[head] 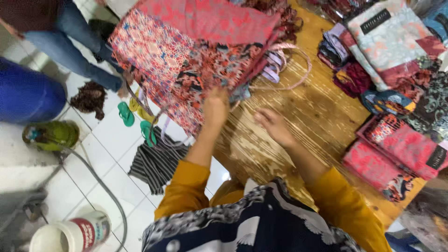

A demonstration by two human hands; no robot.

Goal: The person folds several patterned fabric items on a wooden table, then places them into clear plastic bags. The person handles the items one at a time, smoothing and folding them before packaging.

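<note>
My left hand [216, 103] grips the near edge of a large red and pink patterned cloth [186, 51] that lies over the wooden table [298, 116] and hangs off its left side. My right hand [273, 125] rests on the bare wood just right of it, fingers apart, holding nothing. Both arms wear mustard yellow sleeves. A dark blue and white patterned cloth [252, 224] lies over my lap at the bottom of the view.
Folded patterned fabrics [396, 51] are stacked along the table's right side, with pink packets [401, 149] near the front. A pale cord loop [289, 65] lies on the table. On the tiled floor: another person's legs [70, 42], a blue drum [28, 93], green sandals [135, 121], a striped cloth [156, 163], a white tub [70, 233].
</note>
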